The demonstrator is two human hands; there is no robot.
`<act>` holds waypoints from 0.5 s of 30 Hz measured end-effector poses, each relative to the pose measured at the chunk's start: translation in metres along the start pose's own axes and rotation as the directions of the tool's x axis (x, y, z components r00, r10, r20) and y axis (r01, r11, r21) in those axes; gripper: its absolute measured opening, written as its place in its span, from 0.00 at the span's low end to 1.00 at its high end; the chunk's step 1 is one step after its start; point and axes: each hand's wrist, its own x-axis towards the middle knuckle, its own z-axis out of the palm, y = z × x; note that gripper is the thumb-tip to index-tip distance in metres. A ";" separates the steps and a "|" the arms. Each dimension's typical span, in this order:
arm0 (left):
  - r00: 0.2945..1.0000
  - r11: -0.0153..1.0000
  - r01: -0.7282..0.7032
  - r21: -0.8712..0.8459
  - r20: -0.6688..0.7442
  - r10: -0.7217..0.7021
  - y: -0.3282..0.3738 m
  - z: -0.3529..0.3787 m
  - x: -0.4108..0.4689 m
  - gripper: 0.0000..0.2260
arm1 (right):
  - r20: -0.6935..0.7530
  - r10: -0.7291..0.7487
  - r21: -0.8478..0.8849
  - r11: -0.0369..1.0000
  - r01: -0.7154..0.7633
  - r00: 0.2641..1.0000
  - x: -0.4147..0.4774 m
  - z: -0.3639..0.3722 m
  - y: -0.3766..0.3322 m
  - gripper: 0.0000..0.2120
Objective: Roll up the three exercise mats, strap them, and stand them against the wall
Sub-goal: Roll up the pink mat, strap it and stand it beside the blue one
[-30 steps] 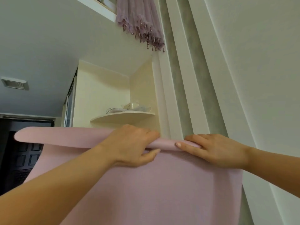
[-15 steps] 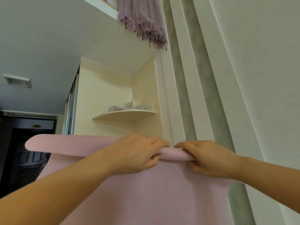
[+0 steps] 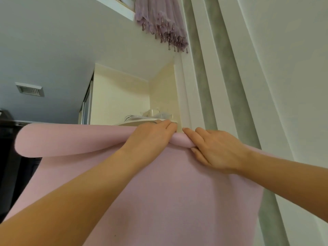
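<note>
A pink exercise mat (image 3: pixel 159 201) hangs upright in front of me, its top edge curled over into a loose roll (image 3: pixel 71 139). My left hand (image 3: pixel 150 139) grips the curled top edge near the middle, fingers wrapped over it. My right hand (image 3: pixel 213 150) sits right beside it, fingers curled over the tight part of the roll and thumb pressing underneath. The two hands almost touch. The mat's lower end is out of view. No other mats or straps show.
A white wall with grey-green vertical stripes (image 3: pixel 221 86) stands just behind the mat on the right. A corner shelf (image 3: pixel 142 121) with small items sits behind my hands. A purple beaded curtain (image 3: pixel 163 20) hangs above. A dark doorway (image 3: pixel 10 166) lies at the left.
Both hands have rolled the mat's top edge further over and drawn closer together. My right hand went from flat fingers to curled around the roll. The view has tilted.
</note>
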 end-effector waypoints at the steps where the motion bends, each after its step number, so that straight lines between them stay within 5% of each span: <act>1: 0.998 1.000 -0.023 0.015 -0.051 0.024 -0.003 -0.002 0.000 0.10 | -0.017 -0.020 -0.019 1.000 0.019 1.000 0.002 -0.001 0.003 0.24; 4: 0.970 0.981 -0.127 0.148 -0.188 0.154 -0.012 0.000 0.000 0.07 | 0.038 -0.031 0.053 0.998 0.029 0.999 0.006 -0.009 0.007 0.19; 7: 0.921 0.947 -0.208 0.246 -0.276 0.274 -0.012 0.000 -0.004 0.10 | 0.200 0.082 0.332 0.932 -0.147 0.976 0.011 -0.017 0.007 0.13; 9: 0.896 0.934 -0.243 0.261 -0.310 0.319 -0.011 0.001 -0.006 0.08 | 0.289 0.081 0.350 0.918 -0.184 0.954 0.015 -0.020 0.007 0.11; 12: 0.927 0.948 -0.222 0.226 -0.252 0.277 -0.012 0.005 -0.006 0.06 | 0.295 0.065 0.254 0.956 -0.143 0.953 0.014 -0.022 0.003 0.12; 15: 0.999 0.975 -0.050 0.216 0.020 0.047 -0.001 -0.007 0.000 0.16 | 0.270 0.058 0.146 0.984 -0.100 0.961 0.014 -0.020 -0.002 0.13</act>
